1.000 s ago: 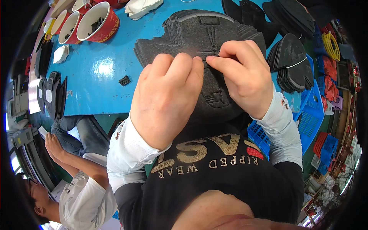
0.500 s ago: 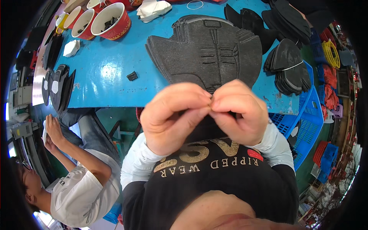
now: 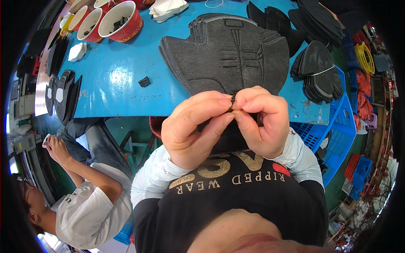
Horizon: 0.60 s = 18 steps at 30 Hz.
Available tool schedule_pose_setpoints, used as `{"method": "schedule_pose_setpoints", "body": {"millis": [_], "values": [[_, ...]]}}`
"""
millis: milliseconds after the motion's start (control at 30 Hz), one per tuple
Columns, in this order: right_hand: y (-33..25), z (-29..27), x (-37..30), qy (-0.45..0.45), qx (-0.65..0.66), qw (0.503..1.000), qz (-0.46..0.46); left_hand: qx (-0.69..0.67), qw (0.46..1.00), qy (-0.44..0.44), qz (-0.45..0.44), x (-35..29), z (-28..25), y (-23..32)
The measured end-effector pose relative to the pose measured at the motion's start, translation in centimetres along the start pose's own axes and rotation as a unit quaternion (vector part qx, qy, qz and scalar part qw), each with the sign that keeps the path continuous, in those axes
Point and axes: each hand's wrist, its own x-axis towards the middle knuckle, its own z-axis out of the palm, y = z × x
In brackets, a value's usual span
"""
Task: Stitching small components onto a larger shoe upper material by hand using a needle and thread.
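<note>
The left hand [image 3: 190,130] and right hand [image 3: 266,123] hide most of the dark piece [image 3: 233,99], too small to make out. They also cover the near end of the black stack [image 3: 223,59]. The upper edge cuts off the white bundle [image 3: 168,9]. The co-worker's hands [image 3: 60,152] partly hide something pale [image 3: 46,140].

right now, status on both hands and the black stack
Left hand and right hand pinching small dark piece. Black stack on blue table. Hands hiding its near edge.
</note>
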Motion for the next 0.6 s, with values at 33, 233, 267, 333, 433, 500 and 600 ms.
{"method": "schedule_pose_setpoints", "body": {"millis": [33,233,267,333,433,500,600], "values": [[-0.2,-0.4,0.4,-0.035,-0.030,0.999,-0.001,0.000,1.000,0.000,-0.001,-0.1,-0.1,-0.1],[-0.5,-1.3,1.4,-0.097,-0.078,0.992,-0.011,-0.009,0.998,-0.058,-0.022,0.1,-0.6,-0.1],[-0.4,-1.3,1.5,-0.109,-0.117,0.986,-0.038,-0.003,0.999,-0.048,-0.016,0.1,-0.6,-0.3],[-0.1,-1.2,1.5,-0.117,-0.109,0.986,-0.039,0.006,0.999,-0.035,-0.012,0.1,-0.6,-0.5],[-0.5,-0.6,1.0,-0.101,-0.029,0.994,0.035,0.066,0.995,-0.044,0.058,0.6,-1.2,-0.2],[-0.8,-0.7,0.9,-0.084,0.047,0.988,0.120,0.072,0.993,-0.054,0.082,1.2,-1.4,-0.2],[-0.9,-1.3,1.7,-0.127,0.028,0.990,0.049,0.030,0.991,-0.052,0.119,1.3,-1.8,-0.4]]}}
